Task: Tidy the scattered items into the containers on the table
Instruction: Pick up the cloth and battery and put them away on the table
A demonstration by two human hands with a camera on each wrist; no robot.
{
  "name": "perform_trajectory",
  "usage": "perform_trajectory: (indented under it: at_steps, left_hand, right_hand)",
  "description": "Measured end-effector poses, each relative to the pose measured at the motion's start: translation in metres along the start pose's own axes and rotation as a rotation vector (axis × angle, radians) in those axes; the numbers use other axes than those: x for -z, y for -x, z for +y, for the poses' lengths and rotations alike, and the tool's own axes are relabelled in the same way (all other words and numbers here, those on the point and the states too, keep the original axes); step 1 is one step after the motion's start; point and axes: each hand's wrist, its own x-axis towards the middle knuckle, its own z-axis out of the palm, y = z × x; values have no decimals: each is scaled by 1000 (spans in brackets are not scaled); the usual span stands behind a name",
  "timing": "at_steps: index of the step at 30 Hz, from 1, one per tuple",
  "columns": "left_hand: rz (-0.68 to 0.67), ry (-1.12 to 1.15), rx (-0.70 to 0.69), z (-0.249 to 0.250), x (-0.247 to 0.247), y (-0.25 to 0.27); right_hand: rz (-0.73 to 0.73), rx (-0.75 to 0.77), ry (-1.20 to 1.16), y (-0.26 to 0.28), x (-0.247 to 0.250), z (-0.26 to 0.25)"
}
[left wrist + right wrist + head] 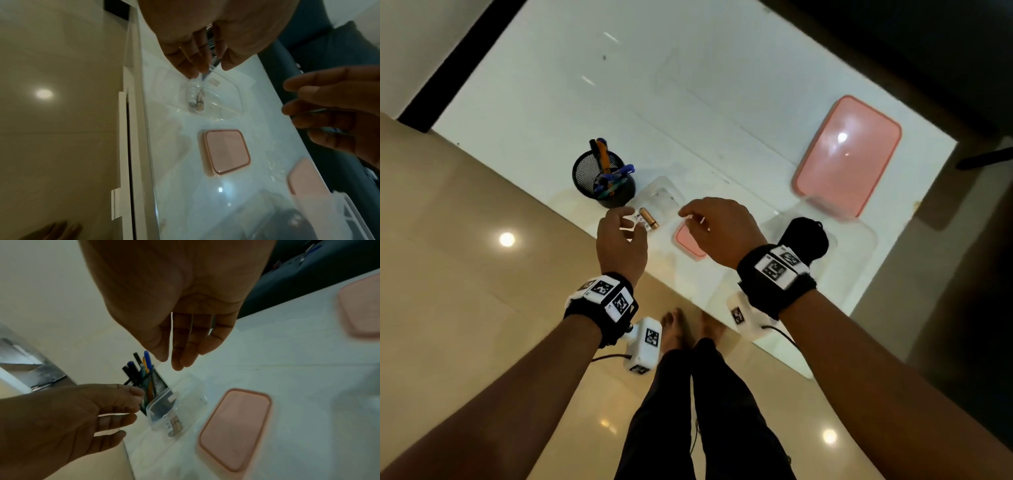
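Black mesh pen cup (pixel 604 183) left of small clear plastic container (pixel 661 202); two cylindrical batteries (pixel 646 219) inside container; small pink lid (pixel 688 244) right; large pink lid (pixel 847 154) far right.

Two batteries (pixel 648 220), two pink lids (pixel 847 156), one mesh cup (pixel 604 180).

Far half of table (pixel 619 85) lies bare. Near edge is crowded: pen cup (pixel 604 181), clear tub (pixel 662 202) and small pink lid (pixel 688 240) stand close together.
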Motion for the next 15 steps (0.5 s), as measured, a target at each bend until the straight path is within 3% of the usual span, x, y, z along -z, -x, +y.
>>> perform_trajectory:
  at_steps: [4,9,12,15]
  left_hand:
    - [-190,-61,-239,24,-11,33]
    - [-449,-150,-426,36,-47,78]
    - [-597,-266,-373,36,-73,99]
    - [-669,-326,-248,34,-98,113]
  right_hand:
    - [233,-114,-14,73,32,42]
    - [463,-463,42,167,48,108]
    - [396,-646,-58,197,26,144]
    - [271,-687,-277,205,1,163]
